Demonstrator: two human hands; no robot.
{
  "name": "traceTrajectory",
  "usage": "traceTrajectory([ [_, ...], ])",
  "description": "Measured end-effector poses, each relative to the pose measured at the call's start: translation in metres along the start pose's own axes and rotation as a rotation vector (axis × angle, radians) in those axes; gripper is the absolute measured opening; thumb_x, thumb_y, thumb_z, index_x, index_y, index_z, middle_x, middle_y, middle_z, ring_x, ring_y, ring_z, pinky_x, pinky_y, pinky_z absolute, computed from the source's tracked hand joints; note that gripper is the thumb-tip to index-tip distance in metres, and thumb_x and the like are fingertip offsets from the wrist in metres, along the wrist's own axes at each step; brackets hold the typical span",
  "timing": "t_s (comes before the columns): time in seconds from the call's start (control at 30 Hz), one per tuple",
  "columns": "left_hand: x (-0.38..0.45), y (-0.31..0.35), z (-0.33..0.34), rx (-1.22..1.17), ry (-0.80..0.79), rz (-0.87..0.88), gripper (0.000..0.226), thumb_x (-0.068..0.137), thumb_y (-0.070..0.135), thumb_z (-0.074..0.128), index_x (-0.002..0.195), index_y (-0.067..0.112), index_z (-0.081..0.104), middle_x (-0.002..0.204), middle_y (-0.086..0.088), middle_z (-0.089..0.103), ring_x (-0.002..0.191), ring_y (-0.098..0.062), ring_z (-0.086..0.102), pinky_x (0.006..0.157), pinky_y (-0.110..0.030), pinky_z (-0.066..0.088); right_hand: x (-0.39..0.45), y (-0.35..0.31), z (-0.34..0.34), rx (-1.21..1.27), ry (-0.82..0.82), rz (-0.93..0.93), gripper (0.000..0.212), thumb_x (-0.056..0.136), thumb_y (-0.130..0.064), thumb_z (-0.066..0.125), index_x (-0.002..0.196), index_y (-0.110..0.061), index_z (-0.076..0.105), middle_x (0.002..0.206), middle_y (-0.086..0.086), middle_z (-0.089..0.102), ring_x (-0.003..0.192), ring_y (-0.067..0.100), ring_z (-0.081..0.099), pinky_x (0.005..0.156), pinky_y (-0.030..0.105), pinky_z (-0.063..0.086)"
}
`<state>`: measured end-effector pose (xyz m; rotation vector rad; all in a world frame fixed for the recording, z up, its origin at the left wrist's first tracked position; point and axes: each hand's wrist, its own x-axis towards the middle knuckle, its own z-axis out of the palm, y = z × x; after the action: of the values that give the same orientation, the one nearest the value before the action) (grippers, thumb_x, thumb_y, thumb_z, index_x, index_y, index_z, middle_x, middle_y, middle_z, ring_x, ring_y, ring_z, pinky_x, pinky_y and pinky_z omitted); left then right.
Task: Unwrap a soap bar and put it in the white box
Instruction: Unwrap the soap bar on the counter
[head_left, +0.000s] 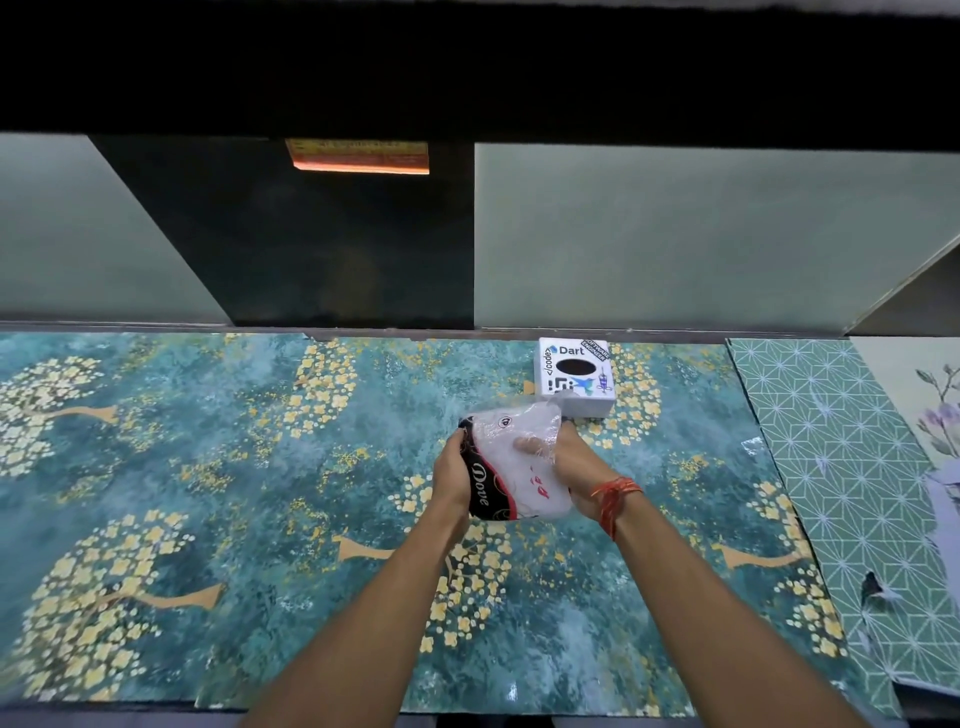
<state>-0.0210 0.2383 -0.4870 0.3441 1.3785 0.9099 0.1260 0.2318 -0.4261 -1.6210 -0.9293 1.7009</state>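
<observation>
A soap bar in its wrapper (511, 467), white plastic with a dark band reading "Dove", is held above the middle of the table between both hands. My left hand (454, 475) grips its left, dark-banded side. My right hand (563, 462) holds the right side, with the thumb pressed on top under loose clear plastic. The soap itself is hidden inside the wrapper. The white box (575, 375), covered in stickers with a dark oval hole on top, stands just beyond the hands near the back wall.
The table wears a teal cover with yellow blossoms (208, 493). A green geometric-patterned sheet (841, 467) lies at the right, with floral paper beyond it. A glass partition (675, 234) rises behind the table. A red thread is tied around my right wrist.
</observation>
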Motion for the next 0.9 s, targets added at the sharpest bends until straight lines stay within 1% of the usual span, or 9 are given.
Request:
traceTrajectory([
  [0.1, 0.002, 0.002, -0.001, 0.031, 0.041, -0.019, 0.047, 0.097, 0.048, 0.045, 0.109, 0.009, 0.070, 0.104, -0.018, 0.072, 0.091, -0.030, 0.068, 0.085, -0.042, 0.053, -0.001, 0.000, -0.002, 0.070, -0.004, -0.037, 0.028, 0.083, -0.007, 0.071, 0.111, -0.008, 0.064, 0.110, 0.015, 0.073, 0.098, 0.032, 0.070, 0.086, 0.048, 0.057],
  [0.17, 0.002, 0.001, 0.000, 0.053, 0.071, -0.015, 0.047, 0.099, 0.047, 0.043, 0.108, 0.009, 0.068, 0.098, -0.015, 0.071, 0.085, -0.029, 0.067, 0.079, -0.037, 0.052, 0.000, 0.002, 0.000, 0.050, 0.037, -0.070, 0.033, 0.079, -0.008, 0.077, 0.110, -0.008, 0.065, 0.111, 0.015, 0.072, 0.099, 0.032, 0.071, 0.086, 0.047, 0.058],
  [0.3, 0.001, -0.003, 0.001, 0.048, 0.067, -0.013, 0.045, 0.101, 0.047, 0.039, 0.101, 0.013, 0.069, 0.088, -0.009, 0.072, 0.081, -0.025, 0.068, 0.074, -0.034, 0.053, 0.004, 0.009, 0.006, 0.030, -0.034, -0.114, 0.050, 0.073, -0.009, 0.081, 0.118, -0.008, 0.060, 0.114, 0.015, 0.071, 0.104, 0.030, 0.069, 0.090, 0.048, 0.056],
  [0.43, 0.001, -0.006, -0.005, 0.132, 0.095, 0.012, 0.031, 0.101, 0.032, 0.046, 0.084, 0.013, 0.064, 0.081, -0.008, 0.066, 0.073, -0.024, 0.063, 0.069, -0.032, 0.048, 0.007, 0.014, 0.000, -0.077, 0.049, -0.149, 0.032, 0.073, -0.002, 0.079, 0.097, -0.017, 0.064, 0.111, 0.016, 0.070, 0.103, 0.033, 0.068, 0.089, 0.050, 0.056],
  [0.5, 0.005, -0.006, -0.015, 0.191, 0.138, 0.033, 0.030, 0.101, 0.028, 0.045, 0.087, 0.007, 0.061, 0.078, -0.009, 0.061, 0.070, -0.024, 0.061, 0.067, -0.035, 0.049, 0.002, 0.009, -0.008, 0.003, 0.094, -0.103, 0.035, 0.072, -0.003, 0.080, 0.098, -0.018, 0.063, 0.114, 0.015, 0.069, 0.102, 0.034, 0.068, 0.085, 0.052, 0.057],
  [0.6, 0.011, 0.001, -0.032, 0.203, 0.276, 0.050, 0.029, 0.104, 0.025, 0.042, 0.107, 0.002, 0.060, 0.087, -0.014, 0.064, 0.073, -0.029, 0.064, 0.073, -0.044, 0.058, -0.004, 0.000, -0.029, 0.179, 0.159, -0.107, 0.042, 0.072, -0.004, 0.080, 0.110, -0.009, 0.062, 0.117, 0.017, 0.068, 0.099, 0.033, 0.067, 0.082, 0.050, 0.058],
  [0.73, 0.015, 0.010, -0.047, 0.468, 0.604, 0.176, 0.035, 0.105, 0.028, 0.039, 0.112, 0.001, 0.061, 0.106, -0.021, 0.067, 0.090, -0.035, 0.062, 0.079, -0.041, 0.050, -0.015, -0.011, -0.053, 0.488, 0.172, -0.186, 0.050, 0.072, -0.007, 0.075, 0.121, -0.005, 0.062, 0.114, 0.017, 0.070, 0.093, 0.031, 0.068, 0.074, 0.049, 0.060],
  [0.83, 0.020, 0.003, -0.049, 0.626, 0.676, 0.244, 0.035, 0.105, 0.029, 0.037, 0.113, 0.002, 0.057, 0.108, -0.020, 0.066, 0.094, -0.036, 0.061, 0.076, -0.040, 0.045, -0.012, -0.010, -0.051, 0.566, 0.077, -0.202, 0.041, 0.075, -0.010, 0.072, 0.115, -0.012, 0.065, 0.105, 0.010, 0.074, 0.089, 0.028, 0.071, 0.073, 0.050, 0.060],
  [0.9, 0.025, -0.005, -0.050, 0.704, 0.666, 0.241, 0.035, 0.104, 0.032, 0.039, 0.115, 0.004, 0.055, 0.111, -0.019, 0.065, 0.096, -0.037, 0.061, 0.079, -0.043, 0.050, -0.001, 0.000, -0.034, 0.490, 0.018, -0.111, 0.046, 0.072, -0.011, 0.077, 0.116, -0.012, 0.065, 0.110, 0.013, 0.072, 0.093, 0.031, 0.070, 0.070, 0.047, 0.060],
])
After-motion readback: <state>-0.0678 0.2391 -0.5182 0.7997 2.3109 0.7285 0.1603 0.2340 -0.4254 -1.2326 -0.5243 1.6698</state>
